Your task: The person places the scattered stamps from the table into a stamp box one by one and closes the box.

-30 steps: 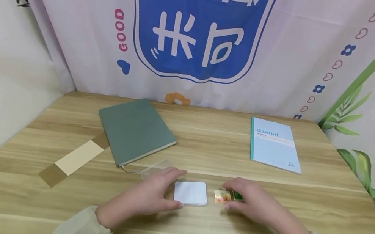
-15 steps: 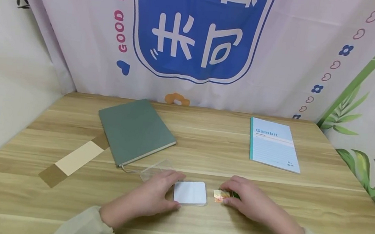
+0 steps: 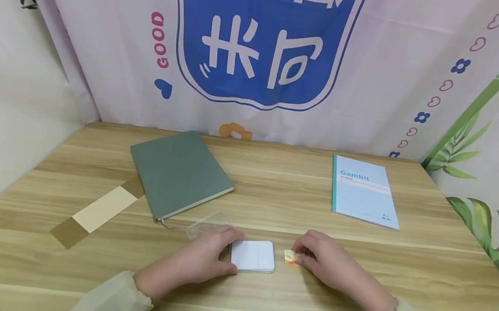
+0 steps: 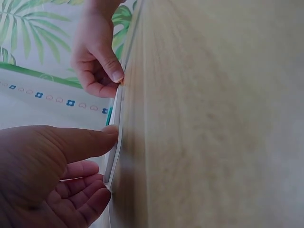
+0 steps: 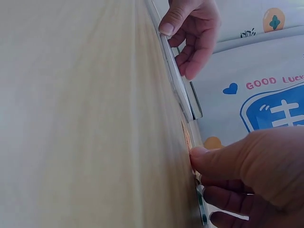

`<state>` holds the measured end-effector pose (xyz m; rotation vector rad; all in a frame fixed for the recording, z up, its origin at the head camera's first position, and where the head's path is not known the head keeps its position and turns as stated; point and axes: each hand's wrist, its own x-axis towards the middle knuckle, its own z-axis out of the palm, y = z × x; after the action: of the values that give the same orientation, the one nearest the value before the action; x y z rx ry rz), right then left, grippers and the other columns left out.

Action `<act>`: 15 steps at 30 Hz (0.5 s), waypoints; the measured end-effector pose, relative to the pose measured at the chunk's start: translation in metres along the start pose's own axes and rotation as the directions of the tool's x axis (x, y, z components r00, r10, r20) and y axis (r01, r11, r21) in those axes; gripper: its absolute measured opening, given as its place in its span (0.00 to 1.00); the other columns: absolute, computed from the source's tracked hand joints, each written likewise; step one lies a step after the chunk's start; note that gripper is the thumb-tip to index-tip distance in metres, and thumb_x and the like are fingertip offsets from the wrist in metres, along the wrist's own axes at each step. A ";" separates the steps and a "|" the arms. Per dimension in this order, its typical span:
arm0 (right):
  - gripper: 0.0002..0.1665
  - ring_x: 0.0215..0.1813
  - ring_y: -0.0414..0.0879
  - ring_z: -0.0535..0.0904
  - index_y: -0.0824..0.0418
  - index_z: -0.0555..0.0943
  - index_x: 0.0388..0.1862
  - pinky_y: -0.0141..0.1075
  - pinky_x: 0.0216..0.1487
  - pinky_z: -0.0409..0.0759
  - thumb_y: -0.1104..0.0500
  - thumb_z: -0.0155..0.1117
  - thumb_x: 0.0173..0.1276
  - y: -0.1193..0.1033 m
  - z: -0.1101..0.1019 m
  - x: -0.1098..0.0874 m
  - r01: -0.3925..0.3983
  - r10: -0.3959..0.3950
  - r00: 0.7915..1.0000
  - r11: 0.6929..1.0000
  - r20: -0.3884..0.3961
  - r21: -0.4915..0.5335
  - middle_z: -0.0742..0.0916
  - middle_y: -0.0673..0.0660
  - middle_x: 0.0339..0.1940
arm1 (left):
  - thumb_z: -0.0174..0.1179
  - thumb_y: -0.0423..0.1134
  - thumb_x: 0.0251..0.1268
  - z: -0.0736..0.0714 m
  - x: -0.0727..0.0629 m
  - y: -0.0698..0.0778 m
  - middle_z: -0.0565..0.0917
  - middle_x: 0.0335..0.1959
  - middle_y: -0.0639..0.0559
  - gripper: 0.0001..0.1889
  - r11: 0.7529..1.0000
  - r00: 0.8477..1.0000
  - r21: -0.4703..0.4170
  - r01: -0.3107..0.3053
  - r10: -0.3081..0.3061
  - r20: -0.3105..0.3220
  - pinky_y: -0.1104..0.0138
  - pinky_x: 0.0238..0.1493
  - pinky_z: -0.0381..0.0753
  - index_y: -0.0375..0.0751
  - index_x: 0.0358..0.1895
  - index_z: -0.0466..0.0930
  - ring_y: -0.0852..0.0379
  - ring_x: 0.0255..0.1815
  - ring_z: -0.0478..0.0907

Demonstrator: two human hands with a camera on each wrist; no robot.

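A flat stack of white rounded-corner cards (image 3: 252, 255) lies on the wooden table. My left hand (image 3: 202, 259) holds its left side, thumb at the near corner and fingertips by the far one; in the left wrist view the thumb meets the stack's edge (image 4: 114, 152). Just right of the stack, my right hand (image 3: 329, 263) pinches a small shiny gold picture piece (image 3: 290, 257) between thumb and fingers. In the right wrist view a dark green piece (image 5: 202, 209) shows by those fingers; the hand hides most of it in the head view.
A clear plastic sheet or lid (image 3: 205, 224) lies behind my left hand, beside a green hardcover notebook (image 3: 181, 173). A brown-and-cream strip (image 3: 104, 210) is at left. A pale blue Gambit notebook (image 3: 366, 192) lies at back right, before a printed curtain (image 3: 122, 61).
My right hand has moved a little left over the small pieces and closed its thumb and fingers, covering the green one. The left hand has stayed nearly still at the white stack.
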<state>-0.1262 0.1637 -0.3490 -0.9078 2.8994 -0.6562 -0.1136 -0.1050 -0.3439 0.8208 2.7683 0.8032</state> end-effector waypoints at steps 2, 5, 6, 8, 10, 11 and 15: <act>0.05 0.34 0.36 0.71 0.56 0.80 0.34 0.33 0.37 0.74 0.63 0.66 0.58 0.000 0.000 0.001 -0.012 0.012 1.000 1.000 -0.002 0.010 0.77 0.44 0.30 | 0.69 0.37 0.49 0.000 0.001 -0.001 0.77 0.52 0.44 0.27 1.000 1.000 -0.001 0.005 -0.005 0.005 0.55 0.56 0.72 0.34 0.55 0.74 0.48 0.54 0.74; 0.05 0.33 0.36 0.71 0.56 0.80 0.32 0.32 0.36 0.74 0.64 0.66 0.58 -0.001 -0.002 0.003 -0.030 0.029 1.000 0.999 0.003 0.037 0.77 0.45 0.29 | 0.70 0.37 0.48 0.000 0.001 -0.001 0.77 0.51 0.44 0.27 1.000 1.000 -0.002 0.006 -0.006 0.006 0.55 0.56 0.72 0.33 0.54 0.74 0.48 0.54 0.74; 0.05 0.33 0.36 0.71 0.56 0.80 0.32 0.32 0.36 0.74 0.64 0.66 0.57 -0.001 -0.002 0.004 -0.036 0.036 0.999 0.998 0.007 0.046 0.77 0.45 0.29 | 0.70 0.37 0.48 0.000 0.002 -0.001 0.77 0.51 0.43 0.27 1.000 1.000 -0.008 0.008 -0.008 0.006 0.55 0.56 0.72 0.32 0.54 0.74 0.47 0.54 0.74; 0.05 0.33 0.37 0.71 0.56 0.80 0.31 0.32 0.35 0.73 0.64 0.66 0.57 -0.001 -0.003 0.005 -0.052 0.051 0.999 0.997 0.017 0.065 0.78 0.45 0.29 | 0.70 0.37 0.48 -0.001 0.002 0.000 0.77 0.51 0.43 0.27 1.000 1.000 -0.021 0.013 -0.013 0.007 0.55 0.55 0.72 0.32 0.53 0.75 0.47 0.53 0.74; 0.05 0.33 0.37 0.70 0.56 0.80 0.31 0.32 0.35 0.73 0.64 0.66 0.57 -0.001 -0.004 0.006 -0.064 0.062 0.998 0.995 0.031 0.078 0.78 0.46 0.29 | 0.70 0.37 0.47 -0.001 0.003 0.000 0.77 0.51 0.43 0.27 0.999 1.000 -0.039 0.026 -0.026 0.014 0.55 0.55 0.72 0.31 0.53 0.75 0.47 0.53 0.74; 0.05 0.33 0.37 0.70 0.56 0.80 0.31 0.32 0.35 0.73 0.64 0.66 0.57 -0.001 -0.004 0.007 -0.073 0.070 0.997 0.994 0.037 0.084 0.78 0.46 0.29 | 0.70 0.37 0.47 -0.002 0.003 0.000 0.77 0.51 0.43 0.27 0.998 0.999 -0.046 0.034 -0.033 0.020 0.55 0.55 0.72 0.32 0.53 0.75 0.47 0.53 0.73; 0.05 0.33 0.38 0.71 0.56 0.79 0.31 0.32 0.36 0.73 0.64 0.66 0.58 0.000 -0.005 0.008 -0.097 0.091 0.994 0.989 0.060 0.111 0.77 0.47 0.30 | 0.70 0.37 0.47 -0.003 0.004 0.000 0.76 0.51 0.44 0.27 0.996 0.997 -0.066 0.064 -0.062 0.040 0.54 0.55 0.72 0.32 0.54 0.75 0.48 0.53 0.73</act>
<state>-0.1341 0.1610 -0.3437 -0.7584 2.8036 -0.7680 -0.1174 -0.1038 -0.3413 0.7256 2.7028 0.8553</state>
